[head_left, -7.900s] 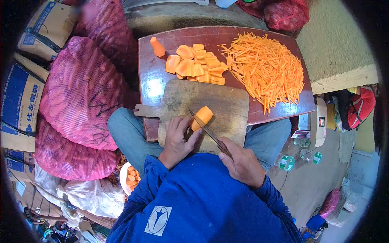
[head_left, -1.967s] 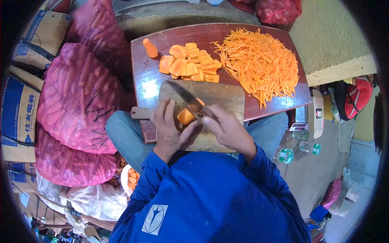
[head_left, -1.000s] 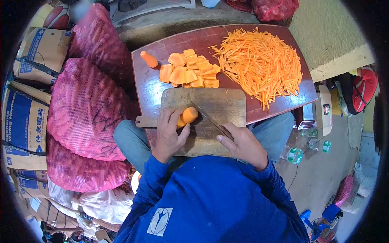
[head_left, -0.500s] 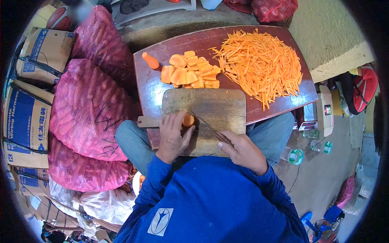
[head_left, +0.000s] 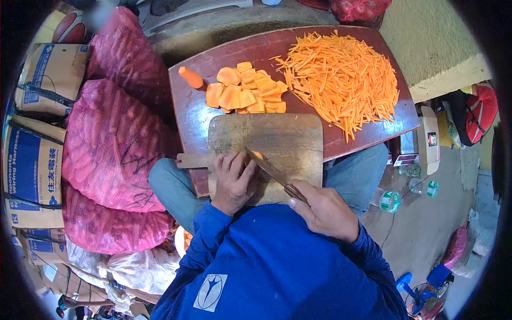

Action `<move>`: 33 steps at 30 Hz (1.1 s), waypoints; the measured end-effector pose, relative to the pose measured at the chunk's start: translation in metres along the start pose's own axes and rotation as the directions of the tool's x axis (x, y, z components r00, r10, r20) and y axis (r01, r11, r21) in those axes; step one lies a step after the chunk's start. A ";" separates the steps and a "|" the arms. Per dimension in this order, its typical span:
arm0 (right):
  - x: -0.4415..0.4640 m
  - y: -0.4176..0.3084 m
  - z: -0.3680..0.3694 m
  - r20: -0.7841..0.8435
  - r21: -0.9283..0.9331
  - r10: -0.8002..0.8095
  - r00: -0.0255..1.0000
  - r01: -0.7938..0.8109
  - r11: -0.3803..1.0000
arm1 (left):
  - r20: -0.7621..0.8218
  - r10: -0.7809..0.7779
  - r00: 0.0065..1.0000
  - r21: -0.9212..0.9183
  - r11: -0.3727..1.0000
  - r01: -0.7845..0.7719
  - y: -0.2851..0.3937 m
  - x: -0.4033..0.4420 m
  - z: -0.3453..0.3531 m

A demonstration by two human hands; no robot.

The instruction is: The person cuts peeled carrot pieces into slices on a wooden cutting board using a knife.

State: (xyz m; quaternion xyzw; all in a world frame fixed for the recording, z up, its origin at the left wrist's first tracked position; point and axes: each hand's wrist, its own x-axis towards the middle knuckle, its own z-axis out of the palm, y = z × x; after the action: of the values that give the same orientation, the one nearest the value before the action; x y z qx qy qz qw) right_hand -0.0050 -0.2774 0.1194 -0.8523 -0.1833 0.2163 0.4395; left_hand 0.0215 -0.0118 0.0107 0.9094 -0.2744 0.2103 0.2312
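Observation:
A wooden cutting board (head_left: 290,130) lies across my lap against the near edge of the red-brown table (head_left: 229,56). My left hand (head_left: 233,181) is on the board, fingers curled round a piece of carrot (head_left: 258,155) that is mostly hidden. In my right hand (head_left: 326,210) is a knife (head_left: 273,172) gripped by its handle, its blade angled across the carrot beside my left fingertips. Beyond the board lie a pile of flat carrot slices (head_left: 245,92), a peeled carrot (head_left: 191,78) and a large heap of carrot strips (head_left: 344,80).
Pink mesh sacks (head_left: 114,149) filled with carrots are stacked on the left, beside cardboard boxes (head_left: 34,170). Plastic bottles (head_left: 390,201) lie on the floor at right. A concrete ledge (head_left: 442,53) borders the table's far right.
The knife has come over the carrot, whose round cut end showed before and is now mostly covered. My left fingers have curled more. The view has shifted slightly.

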 end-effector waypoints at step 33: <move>0.013 -0.022 -0.016 0.116 -0.008 0.085 0.990 -0.084 0.996 | -0.050 -0.020 0.999 -0.058 0.998 0.017 -0.007 -0.005 0.006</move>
State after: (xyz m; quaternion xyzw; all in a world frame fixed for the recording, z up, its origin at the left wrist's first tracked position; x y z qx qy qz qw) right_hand 0.0122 -0.2696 0.1431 -0.8460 -0.1727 0.2837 0.4172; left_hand 0.0239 -0.0076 0.0013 0.8993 -0.2659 0.2231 0.2660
